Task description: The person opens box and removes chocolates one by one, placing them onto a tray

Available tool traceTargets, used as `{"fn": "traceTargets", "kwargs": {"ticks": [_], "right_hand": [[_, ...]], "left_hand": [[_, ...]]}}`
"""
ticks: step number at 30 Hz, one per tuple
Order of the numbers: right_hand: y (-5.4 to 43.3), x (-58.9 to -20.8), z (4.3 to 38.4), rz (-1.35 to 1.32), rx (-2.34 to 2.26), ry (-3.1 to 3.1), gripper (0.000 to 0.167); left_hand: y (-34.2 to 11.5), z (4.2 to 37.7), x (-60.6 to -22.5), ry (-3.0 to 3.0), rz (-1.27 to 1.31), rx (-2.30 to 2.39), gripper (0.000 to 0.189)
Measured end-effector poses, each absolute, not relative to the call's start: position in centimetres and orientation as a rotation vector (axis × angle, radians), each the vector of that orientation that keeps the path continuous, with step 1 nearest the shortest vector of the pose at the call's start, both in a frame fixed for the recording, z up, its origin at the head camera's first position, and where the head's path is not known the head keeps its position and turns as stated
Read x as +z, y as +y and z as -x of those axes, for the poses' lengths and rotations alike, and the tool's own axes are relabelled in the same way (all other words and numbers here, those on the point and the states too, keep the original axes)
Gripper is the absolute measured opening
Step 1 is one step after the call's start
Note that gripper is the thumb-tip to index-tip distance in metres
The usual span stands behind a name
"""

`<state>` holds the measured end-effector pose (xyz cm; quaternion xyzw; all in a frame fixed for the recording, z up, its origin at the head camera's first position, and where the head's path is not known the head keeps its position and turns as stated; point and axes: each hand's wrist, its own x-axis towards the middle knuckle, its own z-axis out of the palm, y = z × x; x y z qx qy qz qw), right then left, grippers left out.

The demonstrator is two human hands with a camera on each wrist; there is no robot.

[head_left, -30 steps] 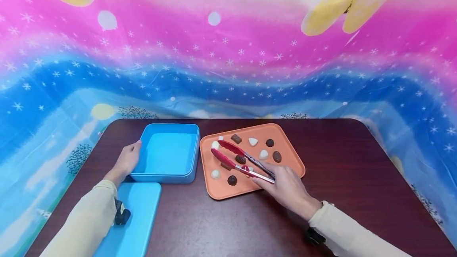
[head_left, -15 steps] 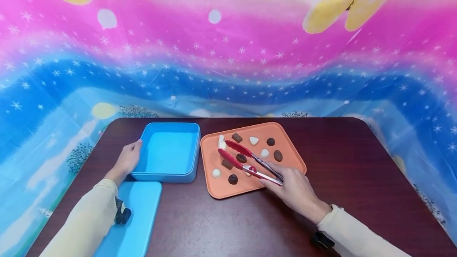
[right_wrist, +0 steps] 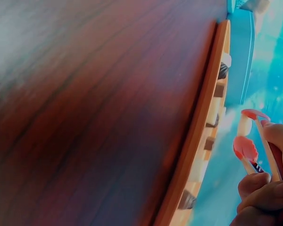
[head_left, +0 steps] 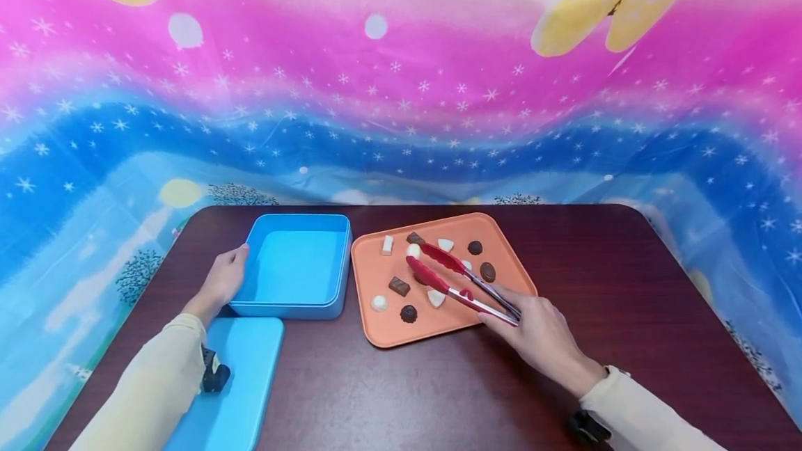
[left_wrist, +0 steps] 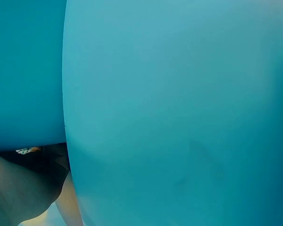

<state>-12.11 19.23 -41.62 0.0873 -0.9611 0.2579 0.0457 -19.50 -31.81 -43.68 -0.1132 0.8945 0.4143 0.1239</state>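
Observation:
My right hand grips a pair of tongs with red tips and metal arms. Between the tips is a white chocolate, held above the orange tray in the right wrist view. On the tray lie white and brown chocolates, among them a white bar, a brown block and a dark round piece. Some are partly hidden behind the tongs. My left hand holds the left wall of a blue box, thumb at the rim; its other fingers are mostly hidden.
A flat blue lid lies in front of the box, partly under the left sleeve. The tray stands just right of the box on the dark wooden table. A patterned cloth hangs behind the table.
My right hand and the tongs have moved to the right across the tray, carrying the white chocolate and uncovering the white bar. The left hand stays on the box.

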Motion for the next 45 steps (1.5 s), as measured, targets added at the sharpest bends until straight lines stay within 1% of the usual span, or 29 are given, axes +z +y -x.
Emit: {"fn": "traceTargets", "kwargs": {"ticks": [6, 14, 22, 30, 45], "right_hand": [[20.6, -41.7, 12.3, -0.246, 0.781, -2.946, 0.058], [21.9, -41.7, 12.7, -0.157, 0.778, -2.988, 0.061], [23.1, -41.7, 13.2, -0.175, 0.756, -2.958, 0.061], [23.6, -41.9, 13.8, -0.145, 0.768, -2.946, 0.066], [24.5, -41.7, 15.1, -0.109, 0.775, -2.944, 0.065]], "left_hand": [[-31.7, 19.5, -43.7, 2.612, 0.339, 1.211, 0.08], [-31.8, 19.5, -43.5, 2.615, 0.319, 1.206, 0.08], [-31.7, 19.7, -43.8, 2.611, 0.323, 1.208, 0.08], [-31.8, 19.5, -43.8, 2.603, 0.322, 1.206, 0.081], [-32.0, 19.5, -43.9, 2.607, 0.31, 1.197, 0.082]]}}
